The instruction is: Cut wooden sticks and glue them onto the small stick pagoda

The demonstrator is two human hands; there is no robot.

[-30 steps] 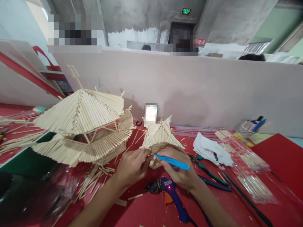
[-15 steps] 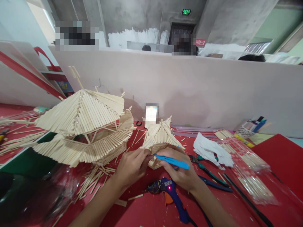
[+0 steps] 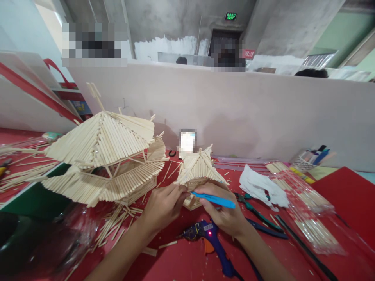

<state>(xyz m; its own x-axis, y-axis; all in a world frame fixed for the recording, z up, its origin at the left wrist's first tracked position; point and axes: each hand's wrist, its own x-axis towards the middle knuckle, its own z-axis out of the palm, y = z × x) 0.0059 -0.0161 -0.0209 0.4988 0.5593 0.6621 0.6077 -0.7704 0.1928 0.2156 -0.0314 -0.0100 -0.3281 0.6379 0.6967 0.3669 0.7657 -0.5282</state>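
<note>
A slim blue pen (image 3: 216, 200) lies in the grip of my right hand (image 3: 225, 207), its tip pointing left toward the front of a small stick pavilion model (image 3: 200, 168). Opposite, my left hand (image 3: 165, 203) is closed in a pinch at the model's front left, close to the pen tip. Whatever those left fingers hold is hidden. The small model's lower front shows between both hands. Below them a blue glue gun (image 3: 215, 242) with a lit red light rests on the table, nozzle to the left.
A larger two-roofed stick pavilion (image 3: 102, 156) stands on the left, with loose sticks (image 3: 117, 222) around it. On the right are green-handled pliers (image 3: 258, 212), white tissue (image 3: 262, 187), bagged sticks (image 3: 316, 226) and a pen holder (image 3: 304, 160). A pale partition (image 3: 249, 105) rises behind.
Both hands and the pen hold nearly the same place; the pen has shifted very slightly. The view has moved a little.
</note>
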